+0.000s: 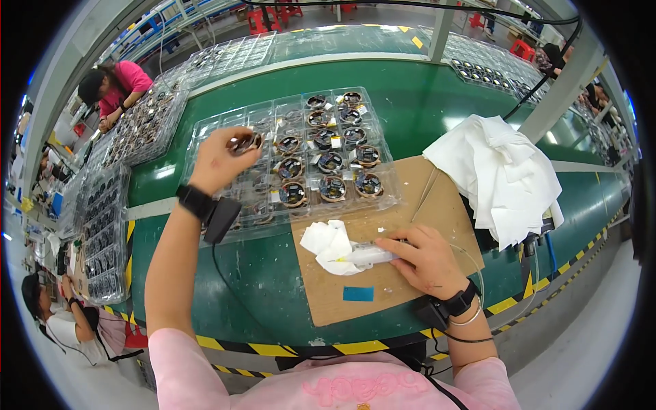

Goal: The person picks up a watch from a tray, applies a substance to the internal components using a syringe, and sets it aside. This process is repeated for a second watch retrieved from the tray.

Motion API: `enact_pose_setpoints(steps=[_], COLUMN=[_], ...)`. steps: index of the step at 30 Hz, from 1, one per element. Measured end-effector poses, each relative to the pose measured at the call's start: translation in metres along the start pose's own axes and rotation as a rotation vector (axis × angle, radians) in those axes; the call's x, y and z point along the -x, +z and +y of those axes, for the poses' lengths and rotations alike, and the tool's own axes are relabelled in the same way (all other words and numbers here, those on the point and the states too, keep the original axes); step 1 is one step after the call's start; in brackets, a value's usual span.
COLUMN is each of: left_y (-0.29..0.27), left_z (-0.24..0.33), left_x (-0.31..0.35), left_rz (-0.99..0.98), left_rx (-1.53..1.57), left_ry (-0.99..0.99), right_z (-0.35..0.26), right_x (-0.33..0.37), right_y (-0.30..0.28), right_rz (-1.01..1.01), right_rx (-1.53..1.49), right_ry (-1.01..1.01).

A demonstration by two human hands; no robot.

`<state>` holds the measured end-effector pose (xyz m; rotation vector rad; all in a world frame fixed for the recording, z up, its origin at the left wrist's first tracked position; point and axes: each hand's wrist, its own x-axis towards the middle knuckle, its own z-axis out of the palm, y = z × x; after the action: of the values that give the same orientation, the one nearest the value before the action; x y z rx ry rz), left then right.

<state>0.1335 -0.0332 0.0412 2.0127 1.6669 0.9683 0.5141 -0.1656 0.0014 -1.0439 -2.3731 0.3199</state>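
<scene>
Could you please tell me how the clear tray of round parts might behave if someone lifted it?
The clear tray would probably flex, since its plastic looks thin. It may dip to the right, where most of the visible round parts sit. Those could spill if it tilted, as its pockets look open-topped.

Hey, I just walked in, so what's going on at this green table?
A person is working with both hands. The left hand holds a round part over the left side of a clear tray, where more such parts sit in rows. The right hand grips a syringe, its tip at a white tissue on the brown board; whether they touch is unclear. Tweezers lie on the board too, near the tray.
</scene>
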Motion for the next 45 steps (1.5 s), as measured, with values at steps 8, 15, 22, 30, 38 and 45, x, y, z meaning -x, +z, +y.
enact_pose_setpoints(steps=[8, 15, 22, 30, 38, 45], left_y=[0.065, 0.083, 0.061, -0.001, 0.038, 0.098], left_z=[-0.030, -0.036, -0.037, 0.049, 0.082, 0.139], left_x=[-0.093, -0.132, -0.112, 0.042, 0.156, 0.193], left_rz=[-0.067, -0.018, -0.020, -0.196, -0.466, -0.660], left_rx=[-0.264, -0.151, 0.025, 0.378, 0.381, 1.067], left_ry=[0.063, 0.041, 0.057, 0.037, 0.146, -0.328], right_z=[0.001, 0.002, 0.004, -0.001, -0.017, -0.067], right_x=[-0.004, -0.005, -0.005, -0.002, 0.013, 0.012], right_y=[-0.001, -0.005, 0.001, -0.016, -0.038, -0.028], right_rz=[-0.013, -0.050, 0.011, 0.063, 0.084, 0.278], right_rx=[-0.017, -0.003, -0.004, 0.103, 0.349, 0.157], right_ry=[0.047, 0.070, 0.048, 0.030, 0.005, 0.004])
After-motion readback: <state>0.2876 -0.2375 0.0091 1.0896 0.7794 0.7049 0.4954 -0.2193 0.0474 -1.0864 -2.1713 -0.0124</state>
